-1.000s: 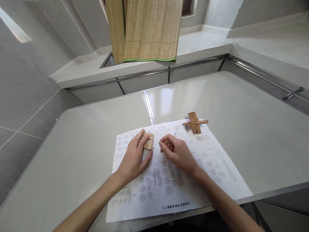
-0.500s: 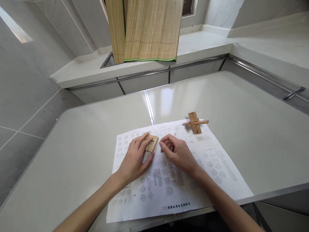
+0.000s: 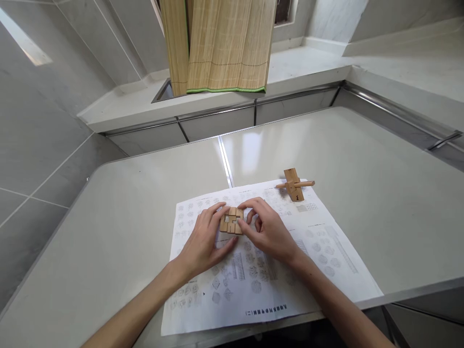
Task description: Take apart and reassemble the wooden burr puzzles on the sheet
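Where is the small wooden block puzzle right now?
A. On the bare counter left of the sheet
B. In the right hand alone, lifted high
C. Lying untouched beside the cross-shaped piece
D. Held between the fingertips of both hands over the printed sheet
D: the block puzzle sits between the left hand and right hand, over the printed sheet; the cross-shaped piece lies apart.

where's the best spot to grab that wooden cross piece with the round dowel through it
Probably the flat block of the wooden cross piece, pinched across its two long sides from above. It lies flat on the paper sheet, and the thin dowel sticking out sideways would likely roll between fingers.
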A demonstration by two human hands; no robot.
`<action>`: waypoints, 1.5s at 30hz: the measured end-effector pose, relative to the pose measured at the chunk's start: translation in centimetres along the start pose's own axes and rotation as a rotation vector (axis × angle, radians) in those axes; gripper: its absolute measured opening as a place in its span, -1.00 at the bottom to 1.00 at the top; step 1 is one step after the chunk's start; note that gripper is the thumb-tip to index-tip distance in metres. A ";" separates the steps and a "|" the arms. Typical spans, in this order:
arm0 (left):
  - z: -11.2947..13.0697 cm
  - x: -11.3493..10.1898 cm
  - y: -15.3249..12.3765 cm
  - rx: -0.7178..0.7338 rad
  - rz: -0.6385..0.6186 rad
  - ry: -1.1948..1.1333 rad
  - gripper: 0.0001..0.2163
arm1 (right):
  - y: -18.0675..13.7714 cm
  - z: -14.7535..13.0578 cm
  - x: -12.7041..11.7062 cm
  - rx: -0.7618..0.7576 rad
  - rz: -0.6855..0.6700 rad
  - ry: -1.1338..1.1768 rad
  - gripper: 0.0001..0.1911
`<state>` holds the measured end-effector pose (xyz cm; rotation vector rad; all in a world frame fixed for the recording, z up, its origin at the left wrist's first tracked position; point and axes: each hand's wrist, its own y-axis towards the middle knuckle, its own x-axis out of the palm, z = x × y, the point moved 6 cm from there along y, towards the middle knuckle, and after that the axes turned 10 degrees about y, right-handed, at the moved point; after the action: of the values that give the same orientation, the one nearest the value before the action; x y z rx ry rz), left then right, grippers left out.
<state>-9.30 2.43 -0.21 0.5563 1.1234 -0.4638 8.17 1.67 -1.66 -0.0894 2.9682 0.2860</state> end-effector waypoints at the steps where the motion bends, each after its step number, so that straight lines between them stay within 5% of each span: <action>1: 0.0 0.0 0.0 0.000 0.000 0.001 -0.36 | 0.0 -0.1 0.1 -0.028 -0.014 -0.020 -0.72; 12: -0.5 -0.2 0.1 -0.027 0.022 -0.046 -0.36 | -0.2 -0.1 0.6 -0.131 -0.136 -0.097 -0.34; 29: -1.8 -0.5 -0.1 -0.236 0.099 -0.162 -0.37 | 0.0 0.0 -0.2 -0.046 -0.065 0.042 -0.37; 45: -1.6 -1.0 0.2 -0.182 0.171 -0.177 -0.43 | 0.0 0.0 -0.2 -0.071 -0.045 0.073 -0.38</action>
<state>-10.65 3.64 0.26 0.4390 0.9292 -0.2541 8.36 1.67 -1.59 -0.1782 3.0241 0.3899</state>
